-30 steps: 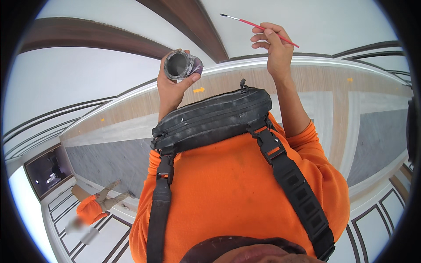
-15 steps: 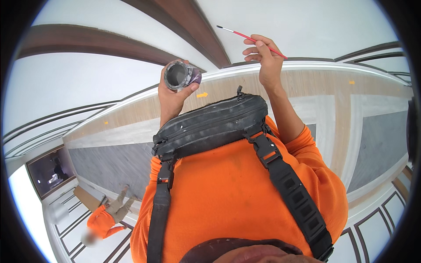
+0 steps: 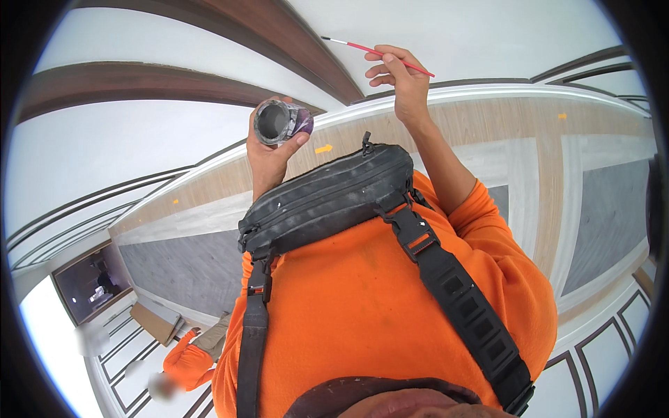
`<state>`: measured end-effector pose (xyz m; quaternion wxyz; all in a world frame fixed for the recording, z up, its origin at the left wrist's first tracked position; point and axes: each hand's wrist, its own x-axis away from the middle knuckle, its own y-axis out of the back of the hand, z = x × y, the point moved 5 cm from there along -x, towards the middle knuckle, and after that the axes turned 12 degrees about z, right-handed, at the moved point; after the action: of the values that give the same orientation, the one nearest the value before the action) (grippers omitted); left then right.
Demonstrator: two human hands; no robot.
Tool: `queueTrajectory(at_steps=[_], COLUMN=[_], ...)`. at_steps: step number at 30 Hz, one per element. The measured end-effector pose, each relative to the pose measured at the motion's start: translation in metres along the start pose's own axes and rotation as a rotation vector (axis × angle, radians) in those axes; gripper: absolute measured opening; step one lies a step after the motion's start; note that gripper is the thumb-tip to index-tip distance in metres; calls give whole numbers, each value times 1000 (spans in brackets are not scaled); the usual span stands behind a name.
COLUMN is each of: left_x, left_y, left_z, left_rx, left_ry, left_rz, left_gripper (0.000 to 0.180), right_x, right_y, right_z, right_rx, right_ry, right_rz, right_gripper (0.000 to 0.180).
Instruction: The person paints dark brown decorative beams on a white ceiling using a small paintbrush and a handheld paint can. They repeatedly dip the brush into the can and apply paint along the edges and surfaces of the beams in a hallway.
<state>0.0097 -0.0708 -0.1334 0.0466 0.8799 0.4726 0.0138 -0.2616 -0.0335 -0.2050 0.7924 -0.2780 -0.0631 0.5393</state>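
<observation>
My left hand is wrapped round a small paint-smeared can, its mouth tilted toward me and grey inside. Between the thumb and fingers of my right hand is a thin paintbrush with a red handle, a silver ferrule and a dark tip. The brush points left, and its tip is at or close to the edge of a dark brown wooden frame on the wall; whether it touches, I cannot tell. Across my chest sits a black bag on two straps.
White wall with dark brown trim stands in front of me, a white skirting along its foot. Yellow arrows mark the wood-look floor. Behind at lower left are a person in orange, cardboard and a dark doorway.
My right hand and the brush have moved left, bringing the tip to the brown frame's edge. The can has shifted slightly left. The person behind has changed posture.
</observation>
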Motion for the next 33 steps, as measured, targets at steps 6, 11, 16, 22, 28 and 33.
queueTrajectory(at_steps=[6,11,16,22,28,33], left_x=[4,2,7,7,7,6], left_y=[-4,-1,2,0,3,2], left_z=[-4,0,-4,-1,5,8], left_rx=[-34,-163,-222,-264,-294,-253], left_ry=[-62,-36,14,28,-15,23], left_rz=[21,2,1,-4,-16,1], left_gripper=[76,77,76,75,74,75], right_x=[9,7,-3,-14,-14,-13], right_y=[-35,-86,-137,-155,-158,-156], right_z=[46,103,125,118,103,95], right_rx=[29,542,804,950,978,1022], right_ry=[-42,35,162,150,133,133], right_rz=[158,506,733,835,881,883], right_gripper=[21,13,9,9,9,10])
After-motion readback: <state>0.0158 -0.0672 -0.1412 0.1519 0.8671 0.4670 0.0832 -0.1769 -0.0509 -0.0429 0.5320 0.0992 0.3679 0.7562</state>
